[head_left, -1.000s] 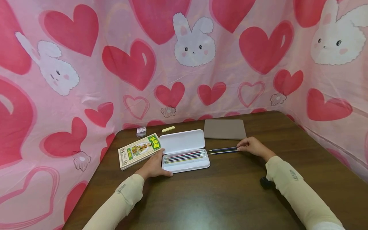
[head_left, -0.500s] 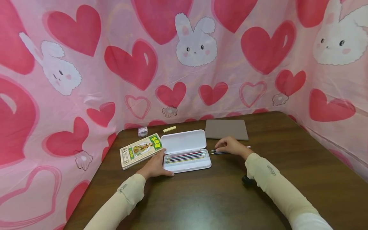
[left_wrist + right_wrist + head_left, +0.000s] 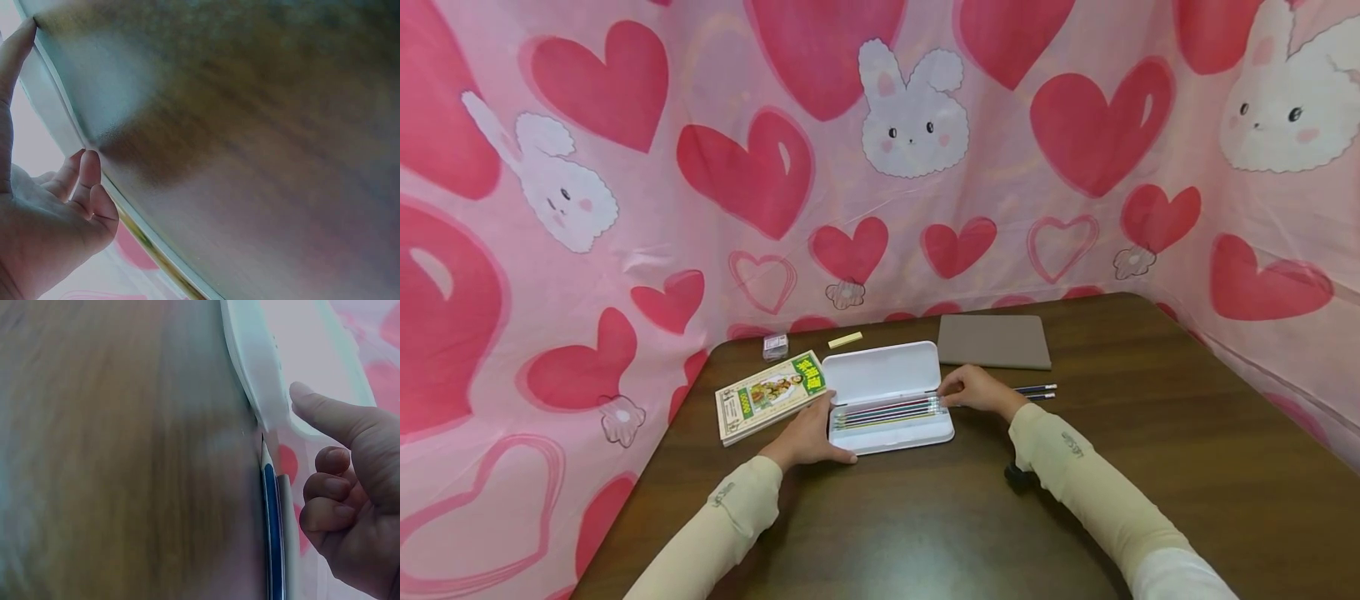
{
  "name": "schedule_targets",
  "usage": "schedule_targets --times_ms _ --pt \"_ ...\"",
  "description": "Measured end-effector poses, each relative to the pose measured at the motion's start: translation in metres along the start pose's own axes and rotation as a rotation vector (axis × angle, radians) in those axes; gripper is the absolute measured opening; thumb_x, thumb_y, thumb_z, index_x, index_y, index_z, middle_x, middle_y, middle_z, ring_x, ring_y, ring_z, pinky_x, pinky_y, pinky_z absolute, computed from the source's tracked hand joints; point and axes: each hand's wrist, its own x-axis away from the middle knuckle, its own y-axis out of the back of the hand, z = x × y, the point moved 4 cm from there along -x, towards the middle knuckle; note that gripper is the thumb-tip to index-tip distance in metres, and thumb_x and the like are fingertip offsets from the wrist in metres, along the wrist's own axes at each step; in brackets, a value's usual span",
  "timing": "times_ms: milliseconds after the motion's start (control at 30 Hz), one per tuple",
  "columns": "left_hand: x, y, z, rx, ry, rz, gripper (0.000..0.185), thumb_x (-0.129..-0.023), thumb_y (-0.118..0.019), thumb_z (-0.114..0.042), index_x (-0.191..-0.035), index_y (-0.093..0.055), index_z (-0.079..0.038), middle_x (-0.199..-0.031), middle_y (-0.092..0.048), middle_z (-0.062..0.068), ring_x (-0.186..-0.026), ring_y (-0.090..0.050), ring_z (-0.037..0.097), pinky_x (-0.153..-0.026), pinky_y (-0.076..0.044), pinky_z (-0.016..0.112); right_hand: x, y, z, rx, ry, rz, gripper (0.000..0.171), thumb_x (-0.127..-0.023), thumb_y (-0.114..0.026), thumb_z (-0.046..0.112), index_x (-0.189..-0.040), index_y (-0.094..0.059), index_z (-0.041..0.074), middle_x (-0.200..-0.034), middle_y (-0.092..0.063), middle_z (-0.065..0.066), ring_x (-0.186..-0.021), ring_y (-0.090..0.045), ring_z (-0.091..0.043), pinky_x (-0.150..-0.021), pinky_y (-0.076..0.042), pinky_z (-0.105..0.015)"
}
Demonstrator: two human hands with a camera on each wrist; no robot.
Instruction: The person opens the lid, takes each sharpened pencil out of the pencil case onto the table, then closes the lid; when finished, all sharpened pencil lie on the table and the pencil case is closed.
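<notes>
Left hand spread against pencil case; right hand at ends of pencils, grip unclear. Apparently arranging them; next move likely calls for light fingertip pinch.

The pencil case is plain white. The pencils inside include red, green and yellow barrels. The loose pencil has a blue barrel and a pale tip. The flat notebook is uniform grey-brown. The book has a cream ground, green panels and yellow characters. The strip is pale yellow. The table is dark brown with wood grain. The backdrop cloth is pink, printed with red hearts and white rabbit heads.
</notes>
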Motion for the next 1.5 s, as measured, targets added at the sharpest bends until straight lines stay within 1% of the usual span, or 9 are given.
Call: schedule_targets --times_ms 100,267,367,500,700,967,1133,1333,1500 --pt "0.0 0.0 0.0 -0.003 0.005 0.001 0.122 -0.054 -0.082 -0.058 -0.145 -0.019 -0.007 -0.145 -0.034 0.015 -0.129 -0.037 0.031 -0.108 -0.029 0.05 -0.003 -0.003 0.0 0.016 -0.032 0.015 0.017 -0.079 -0.073 0.018 -0.093 -0.073 0.008 -0.091 -0.07 -0.004 -0.073 -0.051 -0.009 -0.065 -0.046 -0.024" --pt "0.0 -0.001 0.001 -0.003 0.01 0.006 0.121 -0.054 -0.081 -0.059 -0.145 -0.019 -0.008 -0.145 -0.034 0.014 -0.129 -0.036 0.031 -0.108 -0.029 0.05 -0.005 -0.006 0.003 0.051 -0.049 0.039 0.02 -0.078 -0.074 0.02 -0.094 -0.073 0.008 -0.092 -0.069 -0.003 -0.077 -0.053 -0.011 -0.071 -0.047 -0.027" --pt "0.0 -0.002 0.001 0.001 0.011 0.007 0.122 -0.054 -0.081 -0.058 -0.145 -0.019 -0.008 -0.145 -0.034 0.014 -0.13 -0.036 0.031 -0.108 -0.029 0.05 -0.006 -0.006 0.006 0.06 -0.062 0.058 0.021 -0.077 -0.075 0.021 -0.093 -0.073 0.008 -0.089 -0.068 -0.002 -0.076 -0.053 -0.011 -0.069 -0.047 -0.026" --pt "0.0 -0.001 0.0 -0.002 0.006 0.001 0.122 -0.054 -0.082 -0.058 -0.145 -0.019 -0.007 -0.145 -0.034 0.015 -0.13 -0.036 0.031 -0.108 -0.029 0.049 -0.008 -0.007 0.01 0.084 -0.076 0.076 0.021 -0.077 -0.075 0.022 -0.092 -0.072 0.007 -0.079 -0.063 0.0 -0.07 -0.049 -0.011 -0.063 -0.044 -0.025" --pt "0.0 0.001 -0.002 -0.007 0.007 0.004 0.121 -0.054 -0.083 -0.056 -0.145 -0.019 -0.006 -0.146 -0.033 0.015 -0.13 -0.036 0.032 -0.108 -0.028 0.05 -0.01 -0.012 0.016 0.192 -0.074 0.107 0.017 -0.078 -0.074 0.022 -0.088 -0.07 0.009 -0.074 -0.058 0.002 -0.069 -0.048 -0.011 -0.063 -0.041 -0.024" --pt "0.001 0.0 -0.001 -0.008 0.014 0.001 0.122 -0.054 -0.082 -0.057 -0.145 -0.02 -0.006 -0.146 -0.033 0.015 -0.131 -0.035 0.032 -0.108 -0.028 0.05 -0.013 -0.012 0.021 0.275 -0.109 0.082 0.006 -0.077 -0.075 0.02 -0.079 -0.073 0.014 -0.074 -0.06 0.005 -0.067 -0.048 -0.01 -0.062 -0.042 -0.025" --pt "0.001 0.0 -0.001 -0.006 0.014 0.002 0.122 -0.054 -0.082 -0.058 -0.145 -0.02 -0.007 -0.146 -0.033 0.015 -0.131 -0.035 0.031 -0.109 -0.028 0.05 -0.012 -0.013 0.022 0.311 -0.108 0.069 0.005 -0.079 -0.073 0.02 -0.076 -0.073 0.016 -0.07 -0.059 0.006 -0.065 -0.048 -0.01 -0.06 -0.041 -0.025" --pt "0.001 0.0 -0.001 -0.009 0.005 0.001 0.121 -0.055 -0.082 -0.057 -0.145 -0.019 -0.006 -0.145 -0.034 0.015 -0.131 -0.035 0.032 -0.108 -0.028 0.05 -0.01 -0.014 0.021 0.32 -0.071 0.057 0.006 -0.083 -0.07 0.019 -0.077 -0.07 0.018 -0.074 -0.058 0.006 -0.068 -0.048 -0.01 -0.065 -0.043 -0.026" --pt "0.002 0.001 -0.001 -0.003 0.004 0.001 0.121 -0.055 -0.082 -0.056 -0.145 -0.019 -0.007 -0.145 -0.033 0.015 -0.13 -0.036 0.031 -0.109 -0.028 0.05 -0.005 -0.011 0.021 0.299 -0.012 0.018 0.004 -0.085 -0.066 0.016 -0.083 -0.069 0.014 -0.081 -0.059 0.004 -0.072 -0.049 -0.011 -0.071 -0.046 -0.03"
